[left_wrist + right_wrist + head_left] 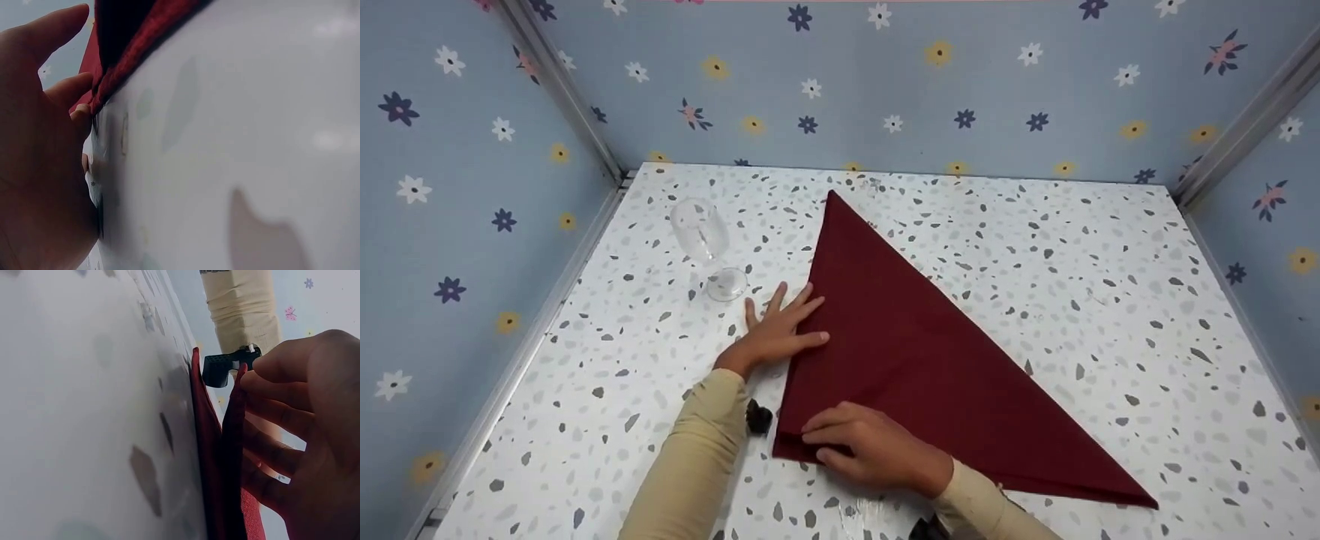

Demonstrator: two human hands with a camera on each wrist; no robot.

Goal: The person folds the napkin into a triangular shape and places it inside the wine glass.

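Observation:
A dark red cloth napkin (900, 330) lies folded into a large triangle on the speckled table. My left hand (776, 334) rests at its left edge, fingers spread, with fingertips touching the cloth. At the near-left corner, my right hand (877, 450) pinches the upper layer's edge. The right wrist view shows that layer of the napkin (233, 433) raised between thumb and fingers, apart from the lower layer on the table. In the left wrist view the left fingers reach the napkin's edge (146, 42).
A clear stemmed glass (701, 232) lies on its side at the back left, beyond the left hand. Flower-patterned walls (870, 90) border the speckled table (1072, 270) at the back and both sides.

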